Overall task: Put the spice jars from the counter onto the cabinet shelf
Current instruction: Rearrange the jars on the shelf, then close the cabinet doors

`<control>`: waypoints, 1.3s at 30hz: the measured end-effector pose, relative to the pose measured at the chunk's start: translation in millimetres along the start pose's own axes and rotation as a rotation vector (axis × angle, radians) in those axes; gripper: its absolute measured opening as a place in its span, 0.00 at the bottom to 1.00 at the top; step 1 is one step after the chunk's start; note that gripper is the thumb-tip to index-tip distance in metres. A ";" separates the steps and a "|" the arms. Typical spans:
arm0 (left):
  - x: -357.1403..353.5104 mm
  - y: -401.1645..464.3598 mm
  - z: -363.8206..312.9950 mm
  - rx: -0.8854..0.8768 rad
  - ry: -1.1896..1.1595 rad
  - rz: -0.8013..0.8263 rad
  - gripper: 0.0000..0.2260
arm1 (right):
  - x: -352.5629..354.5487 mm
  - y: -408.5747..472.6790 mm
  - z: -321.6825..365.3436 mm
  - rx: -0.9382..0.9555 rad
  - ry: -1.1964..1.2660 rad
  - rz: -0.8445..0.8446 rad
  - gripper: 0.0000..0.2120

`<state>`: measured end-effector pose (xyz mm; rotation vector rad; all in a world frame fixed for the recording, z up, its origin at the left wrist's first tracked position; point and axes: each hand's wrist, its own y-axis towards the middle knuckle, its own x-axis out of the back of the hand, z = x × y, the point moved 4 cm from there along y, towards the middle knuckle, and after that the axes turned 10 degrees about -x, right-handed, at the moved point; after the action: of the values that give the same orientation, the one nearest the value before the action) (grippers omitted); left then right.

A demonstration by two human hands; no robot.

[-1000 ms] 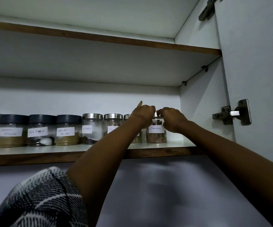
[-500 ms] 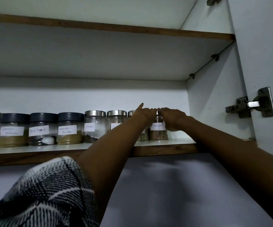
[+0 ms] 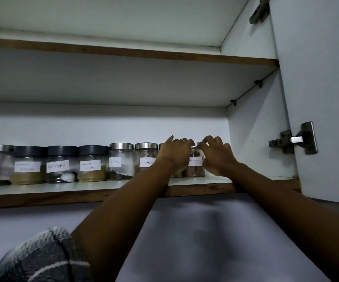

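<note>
**Settling the last jar at the end of the shelf row**

Both hands are reaching up to the cinnamon jar (image 3: 195, 165), which is standing on the cabinet shelf (image 3: 103, 185) at the right end of the row. The left hand (image 3: 174, 154) is curling its grip over the jar's left side; the right hand (image 3: 217, 155) is doing likewise on the right, fingertips near the lid. To finish well, the jar is probably best nudged flush against its neighbour, label facing outward, then released gently. The neighbouring jar behind the left hand is largely hidden. Actual finger contact is hard to confirm. Leftward, the cloves jar (image 3: 121, 160) is standing clear.
</note>
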<state>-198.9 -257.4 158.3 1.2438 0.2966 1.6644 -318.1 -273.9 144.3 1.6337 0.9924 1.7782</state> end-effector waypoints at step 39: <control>235.1 -170.8 -205.0 -0.368 -0.784 -0.596 0.09 | 327.5 -295.3 13.5 0.615 -0.749 -0.165 0.10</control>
<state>-267.6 84.5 89.0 1.2607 -0.1195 0.6147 -377.4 161.6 105.4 2.2399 1.2907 0.6396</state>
